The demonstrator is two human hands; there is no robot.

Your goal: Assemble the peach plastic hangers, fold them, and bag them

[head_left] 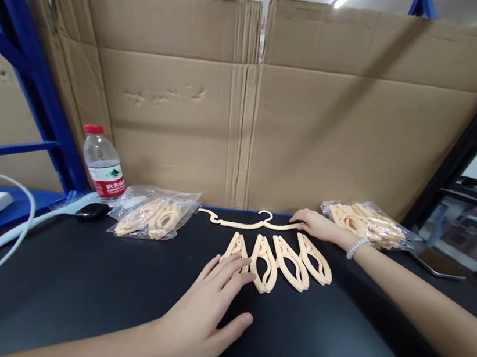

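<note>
Several cream plastic folding hangers (293,265) lie folded in a slanting row on the black table. My left hand (208,309) is over the leftmost folded hanger (236,245), fingers stretched out and fingertips on or just above it; part of that hanger is hidden. Behind the row lies an unfolded hanger (241,225) with its hook pointing away from me. At its right end, my right hand (318,224) has its fingers closed around the tip. Another cream hook-shaped piece (210,214) lies at the unfolded hanger's left end.
Clear bags of cream hangers lie at left (154,214) and right (367,222). Farther left are a water bottle (108,167), a pale-blue-handled object (43,223) and a white cable (13,248). A phone (438,263) lies right. Cardboard (177,112) walls the back.
</note>
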